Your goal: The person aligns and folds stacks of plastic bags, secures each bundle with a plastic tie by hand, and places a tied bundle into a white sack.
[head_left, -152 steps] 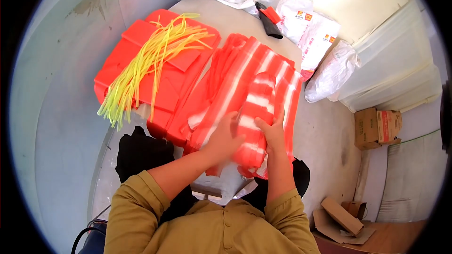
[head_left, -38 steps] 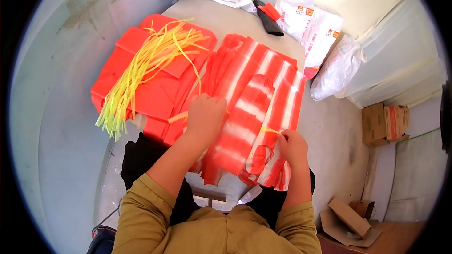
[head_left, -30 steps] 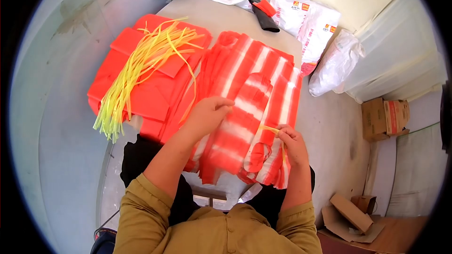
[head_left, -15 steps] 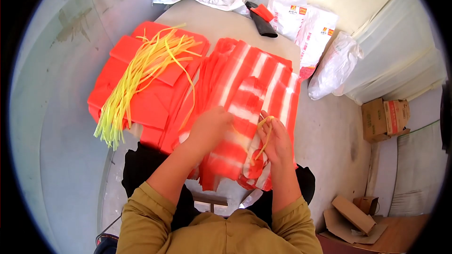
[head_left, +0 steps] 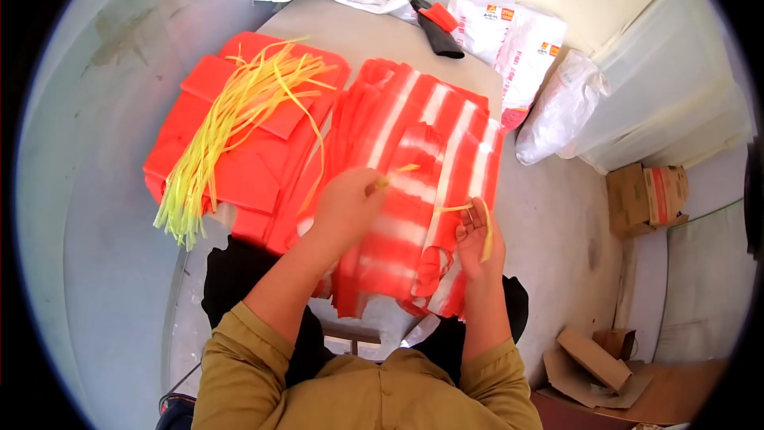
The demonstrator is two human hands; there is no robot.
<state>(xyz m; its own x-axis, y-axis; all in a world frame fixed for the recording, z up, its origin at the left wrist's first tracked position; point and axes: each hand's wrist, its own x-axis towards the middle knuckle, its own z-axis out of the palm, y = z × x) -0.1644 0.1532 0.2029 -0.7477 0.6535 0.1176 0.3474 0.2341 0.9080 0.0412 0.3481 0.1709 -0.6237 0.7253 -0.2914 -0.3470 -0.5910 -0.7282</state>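
Note:
My left hand (head_left: 348, 205) is closed on a short yellow strip (head_left: 403, 170) that sticks out past its fingertips. Its fingers are partly hidden behind the hand. My right hand (head_left: 480, 237), palm turned up with curled fingers, holds another piece of yellow strip (head_left: 488, 244), which hangs over the fingers. Both hands are over a stack of red-and-white striped sheets (head_left: 455, 139). On that stack lies a folded striped bundle (head_left: 390, 251). A loose bunch of yellow strips (head_left: 227, 131) rests on folded red sheets (head_left: 247, 179) to the left.
White printed sacks (head_left: 529, 56) line the far edge of the table (head_left: 342, 28). A black item (head_left: 438, 34) with a red piece lies near them. Cardboard boxes (head_left: 629, 201) stand at the right, and opened cardboard (head_left: 593, 362) lies at the lower right.
Over the last second, a yellow strip has come into view at my left fingertips. My right hand moved inward and then back right, its palm now turned up. The bunch of strips stays on the red sheets.

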